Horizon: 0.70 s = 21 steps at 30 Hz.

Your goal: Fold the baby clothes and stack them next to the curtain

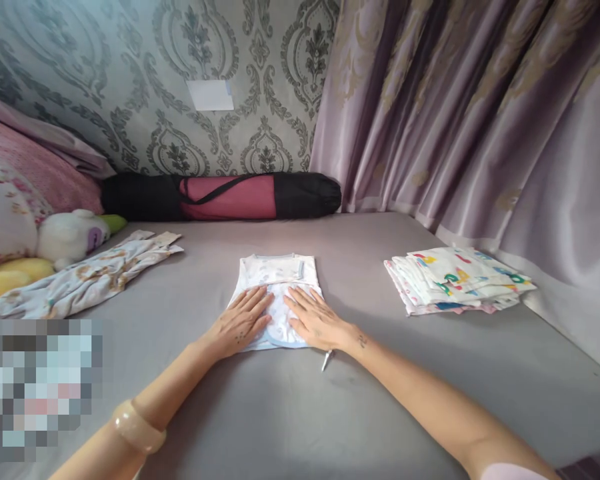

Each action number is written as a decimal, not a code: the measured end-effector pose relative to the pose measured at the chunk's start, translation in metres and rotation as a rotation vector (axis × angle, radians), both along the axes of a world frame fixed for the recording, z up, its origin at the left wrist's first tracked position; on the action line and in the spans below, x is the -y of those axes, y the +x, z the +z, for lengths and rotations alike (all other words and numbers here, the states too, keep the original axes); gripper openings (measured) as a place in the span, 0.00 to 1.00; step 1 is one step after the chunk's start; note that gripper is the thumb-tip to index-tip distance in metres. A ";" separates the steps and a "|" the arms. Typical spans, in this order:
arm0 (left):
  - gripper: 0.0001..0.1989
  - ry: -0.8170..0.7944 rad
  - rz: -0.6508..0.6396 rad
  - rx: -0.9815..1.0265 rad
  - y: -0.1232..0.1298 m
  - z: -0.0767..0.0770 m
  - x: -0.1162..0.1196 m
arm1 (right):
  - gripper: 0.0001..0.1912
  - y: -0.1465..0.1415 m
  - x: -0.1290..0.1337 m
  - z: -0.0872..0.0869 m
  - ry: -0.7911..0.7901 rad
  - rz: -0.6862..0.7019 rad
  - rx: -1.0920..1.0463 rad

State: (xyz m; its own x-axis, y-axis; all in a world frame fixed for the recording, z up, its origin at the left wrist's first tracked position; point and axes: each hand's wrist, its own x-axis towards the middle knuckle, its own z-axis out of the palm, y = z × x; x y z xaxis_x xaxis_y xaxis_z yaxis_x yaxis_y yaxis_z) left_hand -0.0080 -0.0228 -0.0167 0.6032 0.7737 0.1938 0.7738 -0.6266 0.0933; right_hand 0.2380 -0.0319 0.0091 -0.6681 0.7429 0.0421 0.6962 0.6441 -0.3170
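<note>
A small white garment with pale blue edging [280, 268] lies folded on the grey bed sheet [260, 413], in the middle of the head view. My left hand [241, 322] rests flat on its left side, fingers apart. Flat on its right side lies my right hand [316, 319], fingers also spread. Neither hand grips anything. The parts of the cloth under my palms are hidden.
A stack of folded printed clothes [455, 280] sits at the right. Left are a rumpled patterned garment [100, 273], a white plush toy [67, 237] and a yellow one [20, 272]. A black and red long bag [230, 197] lies along the wall, beside purple curtains [405, 113].
</note>
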 end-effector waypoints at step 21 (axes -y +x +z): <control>0.15 -0.001 0.045 0.132 -0.067 0.027 0.081 | 0.20 0.051 0.100 0.043 -0.005 -0.080 0.011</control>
State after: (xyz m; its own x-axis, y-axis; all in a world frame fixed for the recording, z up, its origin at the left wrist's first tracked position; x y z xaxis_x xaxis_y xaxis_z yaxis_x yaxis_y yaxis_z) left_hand -0.0754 -0.1037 0.0107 0.5370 0.7998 0.2684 0.7822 -0.5912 0.1966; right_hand 0.2887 -0.1320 0.0524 -0.6068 0.7942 0.0314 0.7490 0.5846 -0.3119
